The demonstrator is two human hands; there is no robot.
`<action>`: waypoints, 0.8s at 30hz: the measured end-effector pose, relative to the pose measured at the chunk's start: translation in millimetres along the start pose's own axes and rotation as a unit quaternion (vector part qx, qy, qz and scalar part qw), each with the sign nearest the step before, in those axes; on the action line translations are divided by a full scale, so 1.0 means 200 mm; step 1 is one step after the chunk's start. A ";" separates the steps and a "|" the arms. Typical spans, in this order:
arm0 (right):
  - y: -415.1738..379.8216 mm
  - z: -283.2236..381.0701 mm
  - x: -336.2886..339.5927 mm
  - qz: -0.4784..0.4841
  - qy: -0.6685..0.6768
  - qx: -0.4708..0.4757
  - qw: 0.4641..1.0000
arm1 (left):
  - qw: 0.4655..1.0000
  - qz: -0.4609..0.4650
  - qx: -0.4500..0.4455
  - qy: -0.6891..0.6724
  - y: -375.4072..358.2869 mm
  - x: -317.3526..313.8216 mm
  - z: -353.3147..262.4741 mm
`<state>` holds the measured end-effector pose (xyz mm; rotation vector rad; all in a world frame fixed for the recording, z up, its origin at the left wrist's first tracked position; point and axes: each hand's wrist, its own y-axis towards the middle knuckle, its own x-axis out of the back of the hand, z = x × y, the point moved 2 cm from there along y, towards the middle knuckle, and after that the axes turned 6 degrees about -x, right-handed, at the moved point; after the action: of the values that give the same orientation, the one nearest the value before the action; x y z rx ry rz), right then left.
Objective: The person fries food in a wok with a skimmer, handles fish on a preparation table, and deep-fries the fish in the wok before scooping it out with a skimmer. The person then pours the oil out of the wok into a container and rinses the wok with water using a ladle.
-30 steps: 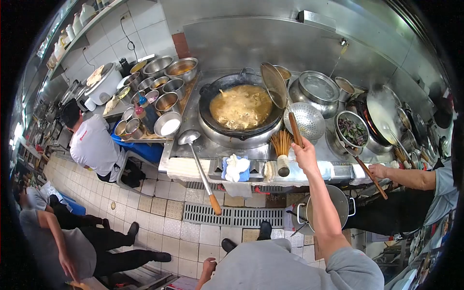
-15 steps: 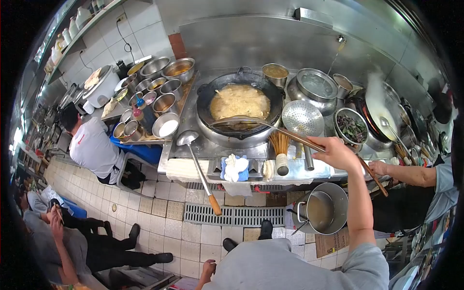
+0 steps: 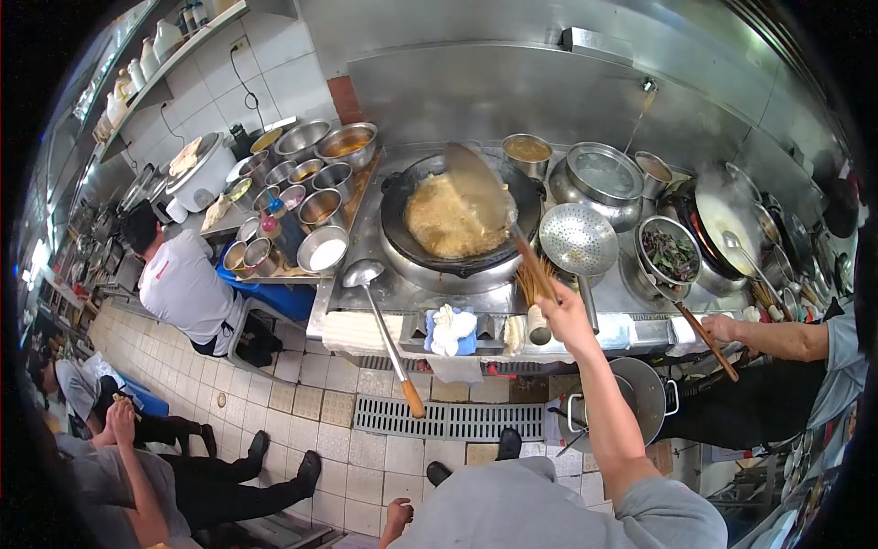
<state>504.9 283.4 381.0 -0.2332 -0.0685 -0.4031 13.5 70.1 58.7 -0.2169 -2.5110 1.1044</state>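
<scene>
My right hand (image 3: 563, 316) is closed around the wooden handle of a wide, round skimmer (image 3: 476, 188). Its head is smeared by motion and tilts up over the right part of a black wok (image 3: 395, 220). Pale, bubbling food in oil (image 3: 439, 220) fills the wok's middle, partly hidden by the skimmer. My left hand (image 3: 397, 517) hangs low beside my body, fingers curled, with nothing visible in it. Just left of my right hand lies a bamboo brush (image 3: 538, 325); a perforated ladle (image 3: 578, 240) rests behind it on the counter.
A long-handled ladle (image 3: 364, 273) juts over the counter's front edge. Several metal bowls (image 3: 320, 209) stand left of the wok. A co-worker's hand (image 3: 722, 328) grips a wooden handle at right. Below is a large pot (image 3: 657, 403). Other people are at left.
My right hand has moved left and slightly down. The skimmer's head has swung from a low, edge-on position at the wok's near side to a raised tilt. The whole view has shifted slightly.
</scene>
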 end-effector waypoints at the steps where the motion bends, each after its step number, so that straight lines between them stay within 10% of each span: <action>1: 0.05 -0.01 0.00 -0.028 0.028 0.019 0.999 | 0.998 0.013 -0.024 0.053 -0.01 0.01 0.02; 9: 0.43 -0.13 0.00 -0.185 -0.084 0.093 0.975 | 0.968 0.004 -0.119 0.222 0.11 0.00 0.35; 15: 0.36 -0.15 -0.18 -0.071 0.266 -0.065 0.959 | 0.975 -0.026 -0.136 0.175 0.07 -0.01 0.25; 24: 0.30 -0.19 -0.35 0.049 0.452 -0.227 0.861 | 0.994 -0.011 -0.062 0.084 0.01 -0.03 0.13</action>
<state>465.2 355.7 324.0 -0.4910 0.9763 -0.3893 8.1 52.6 39.5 -0.3039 -2.4266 0.8838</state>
